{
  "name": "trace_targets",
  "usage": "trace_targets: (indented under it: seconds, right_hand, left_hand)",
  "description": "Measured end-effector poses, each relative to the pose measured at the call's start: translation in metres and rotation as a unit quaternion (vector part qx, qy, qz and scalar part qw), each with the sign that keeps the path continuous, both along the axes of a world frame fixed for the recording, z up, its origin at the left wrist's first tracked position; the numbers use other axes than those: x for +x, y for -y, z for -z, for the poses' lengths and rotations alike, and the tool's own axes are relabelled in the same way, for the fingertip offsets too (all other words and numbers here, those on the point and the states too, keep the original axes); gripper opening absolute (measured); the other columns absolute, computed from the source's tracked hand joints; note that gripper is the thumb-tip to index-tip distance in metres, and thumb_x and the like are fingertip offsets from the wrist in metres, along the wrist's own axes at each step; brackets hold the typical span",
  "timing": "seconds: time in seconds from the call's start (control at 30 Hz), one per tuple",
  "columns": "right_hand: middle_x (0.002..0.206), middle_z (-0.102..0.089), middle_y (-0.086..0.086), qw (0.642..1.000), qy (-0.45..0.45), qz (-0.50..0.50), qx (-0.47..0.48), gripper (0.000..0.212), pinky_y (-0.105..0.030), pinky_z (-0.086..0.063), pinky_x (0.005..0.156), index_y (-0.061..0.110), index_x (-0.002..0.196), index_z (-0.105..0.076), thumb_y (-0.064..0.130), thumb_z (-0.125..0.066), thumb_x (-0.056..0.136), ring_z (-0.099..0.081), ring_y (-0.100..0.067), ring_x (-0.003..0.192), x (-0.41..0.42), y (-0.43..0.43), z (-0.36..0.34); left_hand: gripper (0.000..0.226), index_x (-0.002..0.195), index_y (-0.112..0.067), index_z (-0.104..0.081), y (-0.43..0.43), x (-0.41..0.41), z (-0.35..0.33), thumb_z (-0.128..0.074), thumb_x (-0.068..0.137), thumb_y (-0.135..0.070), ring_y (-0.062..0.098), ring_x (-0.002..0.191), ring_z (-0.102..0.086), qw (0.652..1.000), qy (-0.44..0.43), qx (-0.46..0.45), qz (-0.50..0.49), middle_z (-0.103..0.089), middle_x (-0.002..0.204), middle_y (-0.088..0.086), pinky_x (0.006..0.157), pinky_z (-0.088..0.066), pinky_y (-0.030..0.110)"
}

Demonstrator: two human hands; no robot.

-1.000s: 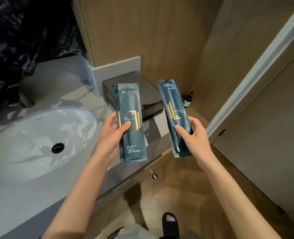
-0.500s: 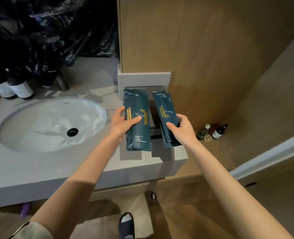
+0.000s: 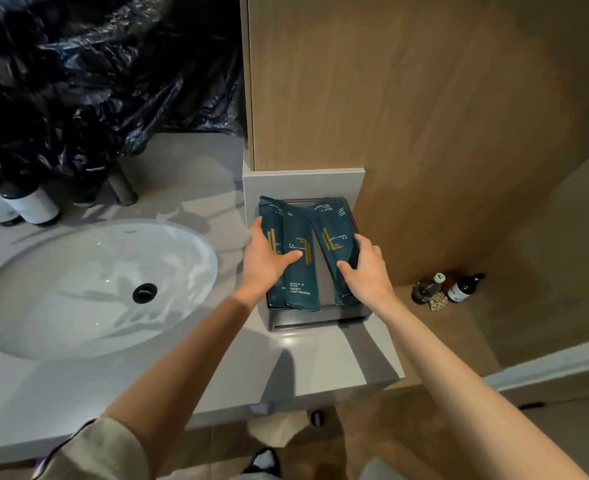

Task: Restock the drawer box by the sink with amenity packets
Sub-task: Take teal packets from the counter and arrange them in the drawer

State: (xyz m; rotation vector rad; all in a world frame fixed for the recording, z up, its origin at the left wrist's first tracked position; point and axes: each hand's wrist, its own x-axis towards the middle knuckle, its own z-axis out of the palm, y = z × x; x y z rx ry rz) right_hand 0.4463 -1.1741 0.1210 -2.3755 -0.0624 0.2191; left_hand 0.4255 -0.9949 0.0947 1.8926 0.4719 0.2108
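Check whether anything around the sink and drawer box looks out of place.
Two small bottles and a heap of pale bits sit on the low wooden ledge right of the counter, apart from the labelled bottles behind the sink. The packets lie fanned and askew on the drawer box.

sink (image 3: 78, 306) | black plastic sheeting (image 3: 95, 64) | labelled bottles (image 3: 26, 206) | small floor bottles (image 3: 459, 289)

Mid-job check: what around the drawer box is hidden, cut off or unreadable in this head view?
Head view only:
1. Drawer box inside and top: covered by left packets and right packets.
2. Packet count: they overlap, and left hand and right hand cover parts.
3. White-labelled bottles: cut by the left edge, tops lost in the dark against the black bag.
4. Small bottles labels: too small.
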Motion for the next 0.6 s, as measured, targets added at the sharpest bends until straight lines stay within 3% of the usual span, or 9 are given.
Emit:
trace_targets:
  seconds: [0.13,0.3,0.47,0.6]
  right_hand:
    - [0.139,-0.038,-0.013,0.997,0.045,-0.034,-0.059,0.056,-0.037,-0.033,0.108,0.013,0.147,-0.032,0.018,-0.055,0.095,-0.038,-0.029,0.129,0.007,-0.003,0.013]
    - [0.147,-0.032,-0.012,0.98,0.107,-0.046,-0.164,0.05,-0.042,-0.03,0.103,0.017,0.144,-0.038,0.028,-0.051,0.097,-0.029,-0.032,0.128,0.006,-0.004,0.022]
    - [0.16,-0.011,-0.005,0.97,0.08,-0.096,-0.206,0.055,-0.046,-0.022,0.107,0.025,0.146,-0.035,0.034,-0.053,0.095,-0.016,-0.032,0.138,0.009,0.006,0.008]
    - [0.16,-0.014,0.001,0.963,0.147,-0.157,-0.162,0.055,-0.045,-0.023,0.111,0.032,0.147,-0.034,0.029,-0.053,0.095,-0.016,-0.026,0.141,-0.004,0.021,-0.003]
  left_hand:
    - [0.106,0.15,-0.017,-0.015,0.001,0.003,0.008,-0.078,0.07,-0.047,0.026,0.127,-0.047,0.978,-0.004,0.21,0.013,-0.047,0.141,0.008,0.098,-0.047,0.044]
    - [0.1,0.148,-0.012,-0.025,0.004,0.004,0.011,-0.06,0.074,-0.069,0.031,0.118,-0.04,0.935,-0.044,0.352,0.002,-0.044,0.133,0.015,0.096,-0.039,0.04]
    - [0.088,0.15,-0.021,-0.021,0.008,-0.005,0.009,-0.053,0.082,-0.065,0.037,0.126,-0.038,0.913,-0.002,0.405,-0.039,-0.032,0.146,0.022,0.097,-0.04,0.045]
    - [0.066,0.147,-0.022,-0.028,0.013,-0.035,-0.007,-0.052,0.091,-0.046,0.029,0.123,-0.039,0.938,0.082,0.333,-0.051,-0.04,0.138,0.013,0.1,-0.037,0.04]
